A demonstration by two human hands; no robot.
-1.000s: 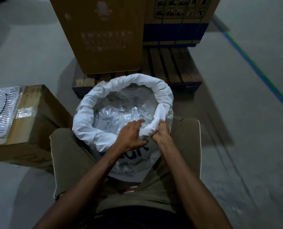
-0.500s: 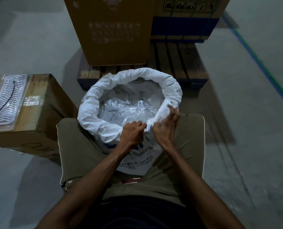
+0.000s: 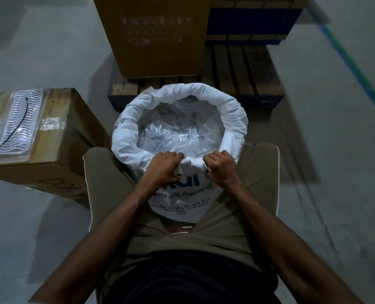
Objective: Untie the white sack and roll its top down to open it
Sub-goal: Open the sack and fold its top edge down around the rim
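1. Between the person's knees stands the white sack [image 3: 180, 200], mouth open, its top rolled into a thick cuff.
2. Left hand [image 3: 163, 167] and right hand [image 3: 220, 166] both grip the near cuff.
3. Best to turn both hands outward together, keeping the roll even.

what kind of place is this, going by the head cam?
Most likely a warehouse or packing floor. Big cardboard boxes stand on a wooden pallet, the bare concrete floor carries a painted lane line, and the sack is full of clear plastic packets.
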